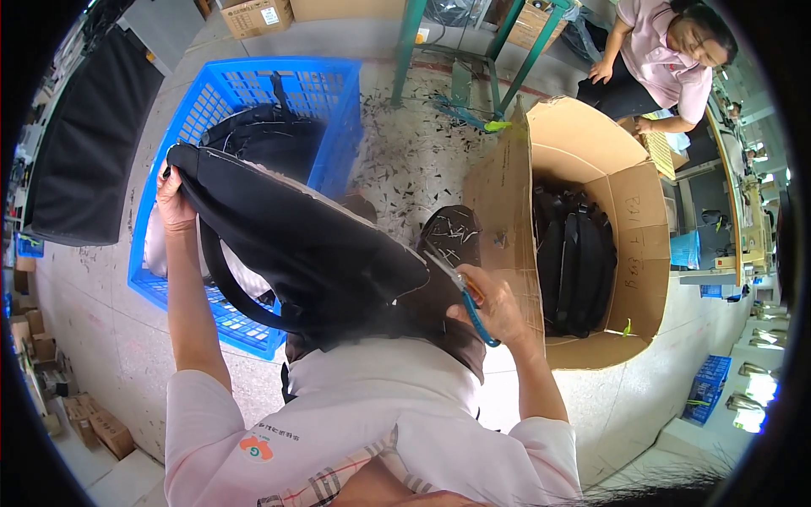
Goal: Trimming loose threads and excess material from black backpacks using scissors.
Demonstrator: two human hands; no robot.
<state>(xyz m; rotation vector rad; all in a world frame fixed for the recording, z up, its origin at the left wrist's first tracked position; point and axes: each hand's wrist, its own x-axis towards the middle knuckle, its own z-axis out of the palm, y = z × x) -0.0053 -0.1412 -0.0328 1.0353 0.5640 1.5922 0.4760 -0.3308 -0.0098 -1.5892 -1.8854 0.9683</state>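
Observation:
My left hand (172, 201) grips the top corner of a black fabric bag (296, 241) and holds it up over my lap. The bag slopes down to the right, with a black strap looping below it. My right hand (494, 306) sits at the bag's lower right edge and holds small thread snips with a blue handle (471, 311), the blades pointing up and left toward the fabric. My shoe (450, 232) shows on the floor just beyond the bag.
A blue plastic crate (334, 127) with more black bags stands on the floor ahead on the left. An open cardboard box (591, 144) holding stacked black bags stands on the right. Thread scraps litter the floor. A seated person in pink (663, 63) is at the far right, beside green table legs (405, 51).

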